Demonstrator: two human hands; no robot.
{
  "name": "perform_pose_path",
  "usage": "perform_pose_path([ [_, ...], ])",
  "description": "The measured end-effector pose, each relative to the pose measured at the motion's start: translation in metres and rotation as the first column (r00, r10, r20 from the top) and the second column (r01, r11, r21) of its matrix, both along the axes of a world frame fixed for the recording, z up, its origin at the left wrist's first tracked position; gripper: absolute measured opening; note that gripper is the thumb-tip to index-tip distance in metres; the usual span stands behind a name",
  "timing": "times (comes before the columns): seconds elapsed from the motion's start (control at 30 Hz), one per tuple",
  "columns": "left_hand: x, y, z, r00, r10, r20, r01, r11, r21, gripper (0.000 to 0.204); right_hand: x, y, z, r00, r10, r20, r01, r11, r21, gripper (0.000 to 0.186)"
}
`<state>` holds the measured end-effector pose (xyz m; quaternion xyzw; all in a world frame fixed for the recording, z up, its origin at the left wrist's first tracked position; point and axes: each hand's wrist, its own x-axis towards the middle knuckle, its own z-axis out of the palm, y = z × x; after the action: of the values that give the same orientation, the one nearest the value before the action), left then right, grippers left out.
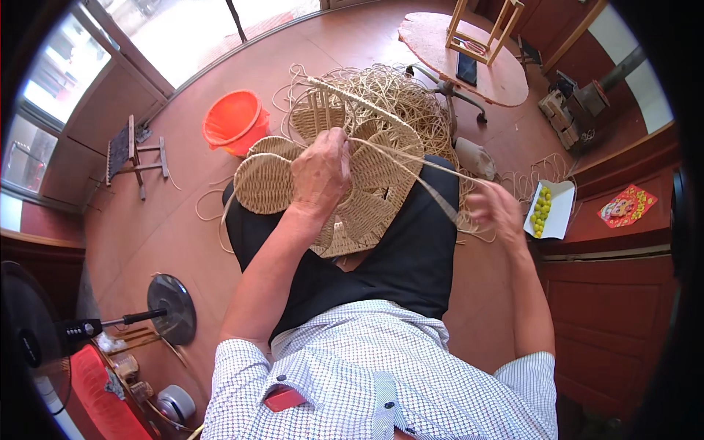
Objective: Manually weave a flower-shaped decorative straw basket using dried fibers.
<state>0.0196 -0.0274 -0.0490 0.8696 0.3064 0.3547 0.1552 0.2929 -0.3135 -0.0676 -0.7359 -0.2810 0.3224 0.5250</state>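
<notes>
A tan woven piece of plant-fibre cord [265, 182], with round petal-like panels and a thick braided rim, rests across my lap. My left hand [321, 172] is closed at its upper middle, fingers pinching a pale cord against the weave and hiding that spot. From there, strands of cord [411, 158] stretch rightward. My right hand [497, 211], smeared by motion, is off to the right of the woven piece with its fingers closed around the strands. One strand has a wider, flat stretch just before that hand.
Beyond my knees lies a big heap of loose cord [396, 92]. An orange bucket [236, 121] stands left of it. Farther right is a round-edged table [425, 37] with a small wooden frame. A white tray of green fruit [561, 209] sits at right; a fan [172, 308] is at lower left.
</notes>
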Motion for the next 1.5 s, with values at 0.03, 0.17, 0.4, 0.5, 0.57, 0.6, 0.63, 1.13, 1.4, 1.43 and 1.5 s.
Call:
perform_pose_path([
  [0.03, -0.001, 0.001, 0.0, 1.0, 0.02, -0.002, -0.02, 1.0, -0.022, 0.01, 0.035, -0.036, -0.021, 0.989, -0.142, -0.038, 0.141, 0.99, -0.031, 0.043],
  [0.17, 0.01, 0.003, 0.003, 0.997, 0.009, 0.072, -0.003, 0.996, -0.084, 0.011, 0.224, -0.324, -0.123, 0.557, -0.691, -0.461, 0.806, 0.583, 0.1, 0.046],
  [0.4, -0.007, 0.009, 0.01, 0.998, 0.048, 0.03, -0.046, 0.997, -0.06, 0.013, 0.071, -0.152, -0.092, 0.341, -0.349, 0.873, 0.611, 0.788, 0.077, 0.04],
  [0.5, -0.003, 0.011, 0.012, 0.998, 0.01, 0.056, -0.006, 0.997, -0.073, 0.014, -0.071, -0.009, 0.011, 0.607, -0.167, 0.777, 0.048, 0.984, 0.174, 0.036],
  [0.57, -0.002, 0.013, 0.012, 0.999, -0.003, 0.054, 0.007, 0.997, -0.074, 0.014, -0.121, 0.052, 0.023, 0.566, -0.03, 0.824, -0.151, 0.979, 0.14, 0.043],
  [0.6, -0.004, 0.014, 0.012, 0.999, 0.001, 0.051, 0.003, 0.997, -0.076, 0.013, -0.132, 0.078, 0.014, 0.583, -0.015, 0.812, -0.226, 0.957, 0.18, 0.046],
  [0.63, -0.006, 0.015, 0.012, 0.999, 0.011, 0.046, -0.008, 0.997, -0.078, 0.013, -0.142, 0.103, 0.009, 0.542, -0.001, 0.84, -0.277, 0.944, 0.18, 0.049],
  [1.13, 0.0, 0.03, 0.023, 0.993, 0.049, -0.105, -0.026, 0.978, 0.209, 0.007, -0.164, 0.201, -0.004, 0.507, -0.06, 0.86, -0.259, 0.941, 0.218, 0.032],
  [1.4, 0.008, 0.021, 0.017, 0.919, 0.163, -0.36, -0.081, 0.969, 0.231, 0.009, -0.168, 0.203, -0.006, 0.603, -0.031, 0.797, -0.238, 0.947, 0.217, 0.012],
  [1.43, 0.01, 0.019, 0.021, 0.899, 0.161, -0.407, -0.091, 0.978, 0.187, 0.013, -0.167, 0.203, -0.006, 0.608, -0.029, 0.793, -0.234, 0.948, 0.214, 0.01],
  [1.5, 0.009, 0.026, 0.015, 0.954, 0.089, -0.286, -0.043, 0.986, 0.163, 0.017, -0.166, 0.203, -0.007, 0.602, -0.038, 0.798, -0.239, 0.944, 0.226, 0.011],
])
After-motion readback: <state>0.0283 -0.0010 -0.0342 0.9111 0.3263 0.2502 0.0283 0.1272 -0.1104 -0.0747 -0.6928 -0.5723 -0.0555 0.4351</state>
